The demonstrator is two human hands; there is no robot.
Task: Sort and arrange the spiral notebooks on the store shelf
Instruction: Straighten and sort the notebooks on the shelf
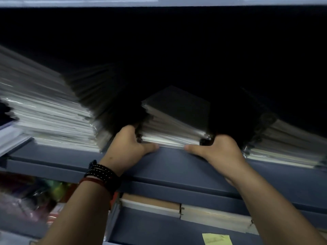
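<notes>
A stack of plastic-wrapped notebooks (174, 124) with a dark top cover lies in the middle of the blue shelf (169, 161). My left hand (129, 145) grips the stack's left side, thumb under its front edge. On the stack's right side my right hand (219, 152) grips it the same way; the fingers of both hands are hidden in shadow. A taller stack of notebooks (51, 117) stands to the left. Another stack (283, 145), with black spiral bindings, lies to the right.
The back of the shelf is dark. Below the blue shelf, a lower shelf holds flat packs with brown and white edges (184, 207), a yellow sticky note (216, 238), and colourful wrapped goods (30, 198) at the left. Beaded bracelets circle my left wrist.
</notes>
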